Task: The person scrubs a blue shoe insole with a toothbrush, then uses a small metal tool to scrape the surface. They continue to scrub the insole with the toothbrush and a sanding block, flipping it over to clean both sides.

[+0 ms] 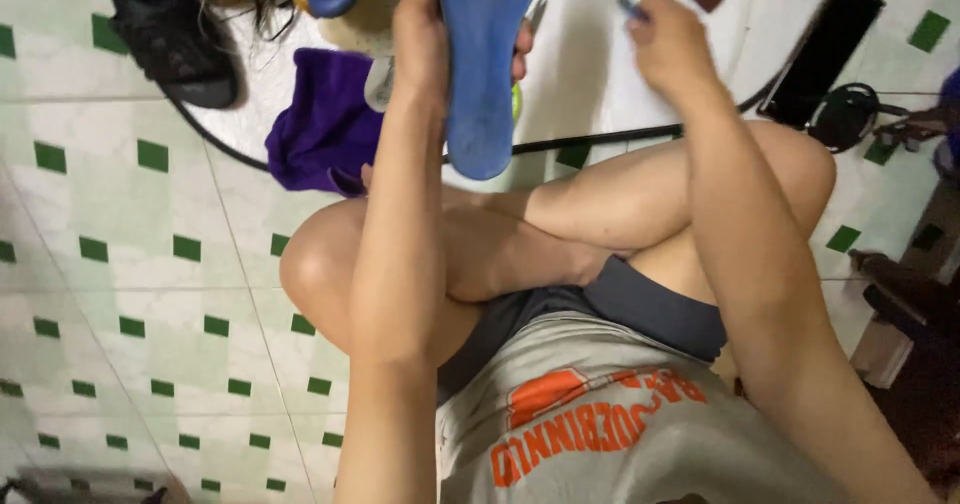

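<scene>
The left hand (425,39) grips a blue shoe sole (483,64) held upright over crossed bare legs — the right hand (668,42) pinches a small blue-tipped tool (628,4). A purple cloth (322,124) lies on the white mat (590,74) beside a black shoe (175,39).

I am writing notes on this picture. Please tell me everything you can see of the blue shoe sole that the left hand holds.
The blue sole is long, flat and smooth, rubber or foam by its look, with a rounded lower end. It stands nearly upright, its upper end cut off by the frame's edge. The left hand grips it along one side, fingertips showing at the other edge. It hangs above a white mat, near a purple cloth.
</scene>
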